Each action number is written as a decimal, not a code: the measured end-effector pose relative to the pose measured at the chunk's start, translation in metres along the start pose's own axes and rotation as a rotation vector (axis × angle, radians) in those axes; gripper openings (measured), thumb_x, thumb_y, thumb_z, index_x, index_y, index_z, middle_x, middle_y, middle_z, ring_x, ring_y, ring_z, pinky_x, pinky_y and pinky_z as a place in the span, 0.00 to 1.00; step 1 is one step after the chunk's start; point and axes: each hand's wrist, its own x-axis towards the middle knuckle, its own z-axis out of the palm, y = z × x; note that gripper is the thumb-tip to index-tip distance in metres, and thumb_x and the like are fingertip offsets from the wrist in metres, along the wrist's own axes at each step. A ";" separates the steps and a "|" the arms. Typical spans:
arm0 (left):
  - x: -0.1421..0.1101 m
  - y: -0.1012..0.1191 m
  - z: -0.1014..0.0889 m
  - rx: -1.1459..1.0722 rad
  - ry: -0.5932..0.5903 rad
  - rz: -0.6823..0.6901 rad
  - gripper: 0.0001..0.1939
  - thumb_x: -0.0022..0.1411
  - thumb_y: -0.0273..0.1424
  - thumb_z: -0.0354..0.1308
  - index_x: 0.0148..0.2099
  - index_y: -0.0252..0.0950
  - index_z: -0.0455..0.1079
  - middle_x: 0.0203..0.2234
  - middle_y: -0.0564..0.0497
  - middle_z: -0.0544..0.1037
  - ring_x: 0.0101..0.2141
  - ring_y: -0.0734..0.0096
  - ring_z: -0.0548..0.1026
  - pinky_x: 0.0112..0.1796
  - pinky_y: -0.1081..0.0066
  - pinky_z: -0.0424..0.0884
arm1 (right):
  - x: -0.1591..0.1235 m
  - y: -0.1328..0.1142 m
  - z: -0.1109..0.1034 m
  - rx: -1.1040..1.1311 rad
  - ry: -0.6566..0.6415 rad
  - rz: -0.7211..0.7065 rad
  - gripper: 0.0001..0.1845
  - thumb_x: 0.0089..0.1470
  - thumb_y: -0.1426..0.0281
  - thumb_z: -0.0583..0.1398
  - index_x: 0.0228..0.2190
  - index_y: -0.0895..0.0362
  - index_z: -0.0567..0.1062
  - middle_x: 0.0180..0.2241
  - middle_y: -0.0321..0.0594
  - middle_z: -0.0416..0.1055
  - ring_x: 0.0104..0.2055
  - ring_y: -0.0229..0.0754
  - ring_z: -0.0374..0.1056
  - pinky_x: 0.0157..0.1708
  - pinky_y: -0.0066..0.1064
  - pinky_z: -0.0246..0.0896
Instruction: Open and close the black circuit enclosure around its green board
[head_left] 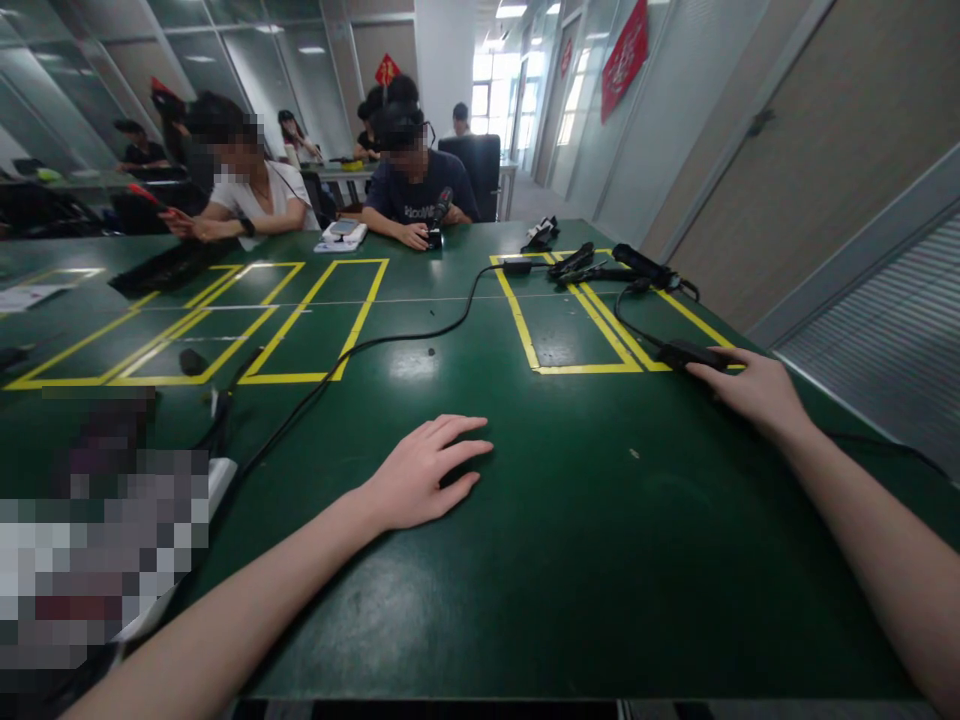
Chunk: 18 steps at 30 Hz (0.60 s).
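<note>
Arm pose at the glossy green worktop (555, 560). Left forearm angled inward; the left hand (424, 472) is palm-down, empty, fingers loosely parted. Right arm extended farther forward; the right hand (761, 392) grips an oblong black corded box (691, 354) near the worktop's right edge.

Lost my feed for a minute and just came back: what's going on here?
The person's right hand grips a small, black, oblong box with a cord, at the near edge of a yellow-taped rectangle. The left hand is open and holds nothing, over the glossy green tabletop. A long, thin black cable curves across beyond it. Opposite, a co-worker in a dark printed T-shirt handles a dark object.
</note>
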 end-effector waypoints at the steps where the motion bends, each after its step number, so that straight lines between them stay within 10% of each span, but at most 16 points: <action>1: 0.000 0.000 0.000 -0.003 -0.002 -0.003 0.16 0.73 0.30 0.57 0.60 0.38 0.72 0.63 0.39 0.73 0.60 0.54 0.74 0.58 0.50 0.75 | -0.001 -0.001 -0.002 0.013 -0.011 0.036 0.29 0.54 0.58 0.64 0.51 0.63 0.80 0.26 0.44 0.78 0.26 0.49 0.73 0.29 0.37 0.68; 8: 0.000 0.001 -0.001 -0.014 -0.001 -0.006 0.15 0.72 0.30 0.57 0.59 0.38 0.73 0.63 0.40 0.73 0.61 0.54 0.73 0.58 0.50 0.75 | 0.002 -0.001 -0.007 0.076 -0.002 0.204 0.22 0.59 0.62 0.60 0.44 0.67 0.82 0.17 0.42 0.71 0.23 0.51 0.74 0.22 0.33 0.63; 18: 0.001 0.002 -0.002 -0.003 -0.004 -0.001 0.13 0.72 0.29 0.58 0.56 0.37 0.74 0.63 0.39 0.72 0.61 0.53 0.73 0.57 0.50 0.76 | 0.003 0.006 -0.002 0.121 0.046 0.193 0.30 0.50 0.60 0.68 0.52 0.62 0.75 0.45 0.56 0.79 0.21 0.42 0.69 0.21 0.35 0.65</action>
